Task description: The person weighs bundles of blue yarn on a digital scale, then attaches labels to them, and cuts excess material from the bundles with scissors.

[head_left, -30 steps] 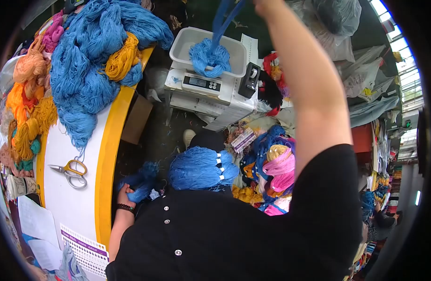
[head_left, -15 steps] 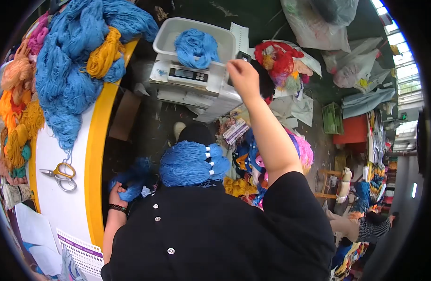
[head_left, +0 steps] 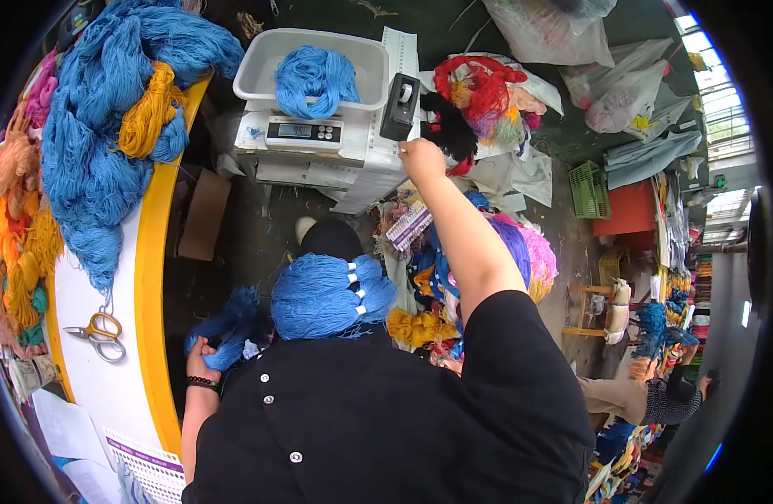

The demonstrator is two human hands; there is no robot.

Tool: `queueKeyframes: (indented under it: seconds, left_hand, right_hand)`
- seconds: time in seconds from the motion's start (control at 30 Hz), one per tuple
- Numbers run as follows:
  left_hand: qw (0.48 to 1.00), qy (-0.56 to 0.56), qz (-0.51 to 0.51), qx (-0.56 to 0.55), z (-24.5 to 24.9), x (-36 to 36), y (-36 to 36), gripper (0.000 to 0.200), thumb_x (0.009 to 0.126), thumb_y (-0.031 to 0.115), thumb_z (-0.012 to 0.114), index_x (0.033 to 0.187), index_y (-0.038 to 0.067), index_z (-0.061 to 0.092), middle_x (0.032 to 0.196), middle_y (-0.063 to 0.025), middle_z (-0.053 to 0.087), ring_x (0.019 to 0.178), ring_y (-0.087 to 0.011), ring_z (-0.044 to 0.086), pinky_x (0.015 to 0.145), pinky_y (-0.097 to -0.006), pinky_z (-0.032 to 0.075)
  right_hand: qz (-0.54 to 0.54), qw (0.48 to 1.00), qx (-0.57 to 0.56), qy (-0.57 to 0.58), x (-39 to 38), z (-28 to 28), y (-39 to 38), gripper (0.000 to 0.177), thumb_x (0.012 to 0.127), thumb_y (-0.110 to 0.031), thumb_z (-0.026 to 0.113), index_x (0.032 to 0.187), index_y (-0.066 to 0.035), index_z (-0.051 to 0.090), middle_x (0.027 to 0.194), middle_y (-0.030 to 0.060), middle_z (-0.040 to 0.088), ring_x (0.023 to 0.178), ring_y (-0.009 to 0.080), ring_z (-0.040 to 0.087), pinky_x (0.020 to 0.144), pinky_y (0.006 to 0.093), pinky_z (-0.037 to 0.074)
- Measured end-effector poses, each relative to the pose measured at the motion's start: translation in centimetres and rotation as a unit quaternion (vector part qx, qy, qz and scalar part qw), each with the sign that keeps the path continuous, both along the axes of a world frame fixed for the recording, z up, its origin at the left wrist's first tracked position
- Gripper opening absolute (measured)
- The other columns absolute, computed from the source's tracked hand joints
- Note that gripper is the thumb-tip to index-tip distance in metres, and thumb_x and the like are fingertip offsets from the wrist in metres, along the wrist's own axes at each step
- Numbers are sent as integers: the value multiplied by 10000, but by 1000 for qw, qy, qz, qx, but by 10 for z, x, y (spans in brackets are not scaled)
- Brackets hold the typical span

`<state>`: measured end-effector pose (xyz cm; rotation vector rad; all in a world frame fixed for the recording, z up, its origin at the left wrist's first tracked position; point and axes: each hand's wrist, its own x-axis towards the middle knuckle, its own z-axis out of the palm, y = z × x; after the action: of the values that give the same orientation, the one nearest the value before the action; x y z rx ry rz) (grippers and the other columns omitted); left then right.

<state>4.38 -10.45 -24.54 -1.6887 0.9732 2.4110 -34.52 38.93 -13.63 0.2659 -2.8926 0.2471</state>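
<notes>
My left hand point(head_left: 203, 359) is closed around a loose blue yarn hank point(head_left: 231, 329), low beside the table. My right hand point(head_left: 423, 160) is pinched at the near end of a black tape dispenser point(head_left: 400, 106); whatever lies between its fingertips is too small to make out. Across my lap rests a bundle of blue yarn hanks point(head_left: 312, 294), bound with several white bands. Ahead, a digital scale point(head_left: 306, 133) carries a white plastic tub point(head_left: 252, 71) with a blue yarn skein point(head_left: 316, 81) in it.
At left, a white table with a yellow edge point(head_left: 155, 336) bears scissors point(head_left: 101, 334), a blue yarn heap point(head_left: 92, 143) and a mustard skein point(head_left: 149, 109). Mixed yarn point(head_left: 487, 101) and plastic bags point(head_left: 554, 29) lie at right. Another person point(head_left: 655, 399) is far right.
My right hand has come down from over the tape dispenser to its near end, leaving the dispenser visible. The left hand keeps its hold on the blue hank. The view has shifted slightly.
</notes>
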Motion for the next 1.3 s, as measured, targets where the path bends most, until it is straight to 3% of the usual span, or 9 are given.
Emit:
queueKeyframes:
  seconds: [0.13,0.23,0.5,0.8,0.9,1.0,1.1,1.13,1.3]
  left_hand:
    - [1000,-11,-7,-6,-1,-2,0,169,889,213,610,782,99,545,572,28,449,540,-119,477,583,-262,445]
    - [1000,-25,-4,-9,1,-3,1,167,885,217,614,781,106,546,577,27,461,538,-117,484,583,-267,455]
    - [1000,-18,-22,-12,-8,-1,-2,158,879,211,619,783,108,547,579,27,469,535,-120,494,581,-279,465]
    - [1000,-11,-14,2,1,-1,2,151,888,207,609,808,94,550,568,21,460,538,-128,492,574,-278,459]
    - [1000,5,-1,9,12,-3,5,152,888,207,612,812,87,556,568,18,454,543,-129,488,580,-277,455]
    - [998,49,-26,36,14,4,3,158,879,220,623,878,65,588,546,27,427,539,-120,469,600,-269,443]
    - [992,85,-37,88,69,-16,22,244,894,268,597,1000,50,616,516,33,397,513,-108,421,610,-263,427]
    - [982,134,-60,116,81,-19,25,255,904,283,576,1002,53,623,512,33,390,507,-105,403,624,-265,425]
    - [937,277,-117,178,80,-18,15,272,926,305,525,943,62,646,498,32,379,503,-109,377,667,-292,428]
  right_hand:
    - [37,997,50,-50,-6,7,4,120,719,-206,661,799,-135,716,811,132,646,789,334,628,711,434,508]
    - [78,997,27,1,-7,2,7,111,707,-182,653,773,-112,707,782,135,642,786,328,625,711,433,505]
    - [100,989,100,47,-7,3,3,87,691,-129,606,672,-74,671,740,119,642,740,299,646,682,414,518]
    - [54,992,115,24,-1,7,-6,87,695,-148,587,684,-79,639,737,111,641,762,305,628,674,445,487]
    - [106,963,-117,220,23,43,-35,43,666,-85,675,693,-77,642,813,79,639,873,283,596,748,410,464]
    - [107,943,-184,256,38,77,-69,71,695,-114,715,746,-89,671,785,47,631,791,274,589,753,389,453]
    - [126,956,-197,177,42,102,-99,479,716,-123,728,1170,-78,584,747,53,626,721,234,579,688,353,438]
    - [149,958,-167,178,38,104,-106,657,707,-139,742,1303,-76,471,779,51,629,757,239,583,697,360,432]
    - [224,941,-77,242,19,106,-146,855,616,-194,793,1366,-96,394,1034,49,594,984,259,547,871,406,376]
